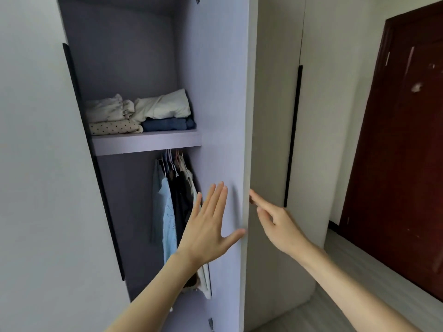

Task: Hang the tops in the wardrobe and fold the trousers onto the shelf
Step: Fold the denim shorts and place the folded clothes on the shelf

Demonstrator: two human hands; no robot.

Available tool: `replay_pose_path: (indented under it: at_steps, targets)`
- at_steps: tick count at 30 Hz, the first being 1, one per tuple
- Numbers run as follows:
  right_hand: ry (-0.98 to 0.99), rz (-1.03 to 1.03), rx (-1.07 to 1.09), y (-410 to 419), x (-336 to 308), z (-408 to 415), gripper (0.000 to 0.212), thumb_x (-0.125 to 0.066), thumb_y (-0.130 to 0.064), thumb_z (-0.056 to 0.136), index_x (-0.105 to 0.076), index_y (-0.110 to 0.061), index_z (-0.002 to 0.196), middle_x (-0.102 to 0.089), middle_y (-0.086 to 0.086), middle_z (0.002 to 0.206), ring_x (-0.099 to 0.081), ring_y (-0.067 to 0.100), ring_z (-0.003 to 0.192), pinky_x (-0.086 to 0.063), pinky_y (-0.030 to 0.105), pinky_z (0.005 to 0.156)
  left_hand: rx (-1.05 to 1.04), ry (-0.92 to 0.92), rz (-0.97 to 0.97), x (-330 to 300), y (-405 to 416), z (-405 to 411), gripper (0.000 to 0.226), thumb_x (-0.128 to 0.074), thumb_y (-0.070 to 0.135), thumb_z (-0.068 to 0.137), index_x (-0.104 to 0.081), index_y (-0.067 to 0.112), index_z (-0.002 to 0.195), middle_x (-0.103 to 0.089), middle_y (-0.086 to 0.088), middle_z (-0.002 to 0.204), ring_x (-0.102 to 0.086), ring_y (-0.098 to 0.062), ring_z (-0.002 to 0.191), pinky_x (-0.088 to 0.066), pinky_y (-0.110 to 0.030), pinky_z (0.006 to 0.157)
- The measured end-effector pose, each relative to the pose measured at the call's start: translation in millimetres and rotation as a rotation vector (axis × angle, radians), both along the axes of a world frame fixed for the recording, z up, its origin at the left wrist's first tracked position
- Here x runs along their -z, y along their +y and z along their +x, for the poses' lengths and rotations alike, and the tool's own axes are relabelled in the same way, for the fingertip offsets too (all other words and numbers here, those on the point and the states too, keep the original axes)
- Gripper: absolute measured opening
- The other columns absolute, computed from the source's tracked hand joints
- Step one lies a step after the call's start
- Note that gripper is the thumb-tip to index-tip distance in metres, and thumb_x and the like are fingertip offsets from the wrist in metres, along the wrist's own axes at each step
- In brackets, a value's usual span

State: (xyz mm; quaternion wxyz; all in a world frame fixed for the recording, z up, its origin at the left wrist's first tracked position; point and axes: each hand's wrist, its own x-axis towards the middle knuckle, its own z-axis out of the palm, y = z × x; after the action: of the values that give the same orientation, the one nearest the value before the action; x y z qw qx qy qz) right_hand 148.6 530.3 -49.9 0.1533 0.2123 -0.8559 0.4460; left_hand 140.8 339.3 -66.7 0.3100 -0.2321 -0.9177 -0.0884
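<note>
Wardrobe (119, 56) stands open; hung tops (176, 188) drop vertically, folded trousers (165, 124) lie lengthwise along the shelf (146, 141). Your left hand (206, 226) spreads flat, fingers released, on the door (223, 92); your right hand (275, 221) pinches its edge.

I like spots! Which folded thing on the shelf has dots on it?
The cream dotted garment, bottom left of the shelf. The folded clothes above it are plain pale, and the blue one beside it is plain.

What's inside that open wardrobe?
Folded clothes lie on the shelf; tops hang on hangers below. The left hand covers their lower parts; the rail is hidden.
</note>
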Motion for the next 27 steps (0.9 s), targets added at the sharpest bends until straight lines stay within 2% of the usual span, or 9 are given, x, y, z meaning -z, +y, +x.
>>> replay_pose_path:
  at_steps: [2,4,7,10,15,17,20,23,27]
  targets:
    - [0.092,0.042,-0.089,-18,-3,-1,0.046,-0.039,-0.014,0.100,-0.028,-0.040,0.136,-0.042,-0.022,0.138,-0.037,-0.014,0.125,-0.022,-0.003,0.097,-0.026,0.026,0.034,-4,-12,2,0.090,-0.025,0.070,0.086,0.015,0.015,0.145,0.018,0.002,0.155,0.022,-0.010,0.141,0.011,-0.035,0.117]
    - [0.158,0.100,-0.167,-40,-5,-5,0.045,-0.039,-0.019,0.100,-0.025,-0.034,0.140,-0.026,-0.034,0.139,-0.023,-0.023,0.127,-0.016,0.000,0.103,-0.089,0.036,0.069,-7,-32,6,0.091,-0.027,0.068,0.086,0.014,0.013,0.145,0.018,0.000,0.155,0.021,-0.010,0.141,0.012,-0.033,0.116]
    - [0.208,0.205,-0.225,-79,-7,-16,0.049,-0.033,-0.028,0.102,-0.016,-0.028,0.148,-0.007,-0.031,0.148,-0.007,-0.018,0.135,-0.006,0.004,0.108,-0.247,0.031,0.081,-4,-71,12,0.098,-0.023,0.074,0.081,0.017,0.012,0.145,0.021,0.000,0.154,0.021,-0.013,0.142,0.012,-0.036,0.117]
    - [0.279,0.280,-0.255,-116,-8,-26,0.050,-0.030,-0.030,0.102,-0.010,-0.029,0.148,0.007,-0.034,0.145,0.003,-0.019,0.134,-0.002,0.003,0.107,-0.330,0.035,0.093,-2,-105,16,0.094,-0.027,0.070,0.083,0.020,0.014,0.142,0.018,-0.001,0.155,0.019,-0.016,0.143,0.010,-0.039,0.117]
    - [0.457,0.518,-0.226,-184,-8,-54,0.051,-0.022,-0.036,0.102,-0.014,-0.025,0.150,0.016,-0.020,0.149,0.013,-0.004,0.138,0.000,0.027,0.117,-0.445,0.073,0.127,2,-169,6,0.089,-0.047,0.049,0.091,0.016,0.013,0.143,0.016,-0.001,0.154,0.018,-0.017,0.142,0.011,-0.039,0.116]
    - [0.469,0.579,-0.181,-208,-9,-72,0.050,-0.022,-0.037,0.102,-0.014,-0.027,0.150,0.019,-0.014,0.151,0.021,0.000,0.137,0.002,0.033,0.117,-0.494,0.088,0.133,1,-194,-6,0.090,-0.046,0.049,0.091,0.019,0.014,0.142,0.019,-0.001,0.153,0.021,-0.018,0.141,0.014,-0.039,0.115]
    - [0.512,0.649,-0.122,-250,-9,-107,0.054,-0.025,-0.037,0.101,-0.005,-0.028,0.151,0.028,-0.009,0.149,0.030,0.008,0.135,0.004,0.038,0.117,-0.601,0.091,0.107,0,-241,-33,0.095,-0.041,0.060,0.089,0.026,0.014,0.139,0.027,-0.002,0.150,0.028,-0.019,0.139,0.019,-0.041,0.113]
    - [0.606,0.670,-0.046,-283,-3,-139,0.059,-0.035,-0.035,0.100,-0.003,-0.028,0.150,0.024,-0.005,0.151,0.021,0.019,0.141,-0.004,0.051,0.117,-0.665,0.076,0.078,-2,-283,-61,0.102,-0.031,0.074,0.082,0.032,0.015,0.137,0.029,-0.004,0.151,0.031,-0.020,0.138,0.021,-0.043,0.111]
    - [0.769,0.643,0.068,-315,4,-177,0.070,-0.064,-0.030,0.085,-0.030,-0.023,0.145,-0.019,0.007,0.154,-0.020,0.033,0.140,-0.024,0.069,0.102,-0.614,0.085,0.015,-7,-322,-101,0.102,-0.023,0.078,0.078,0.028,0.014,0.140,0.027,-0.005,0.153,0.030,-0.020,0.139,0.017,-0.049,0.113]
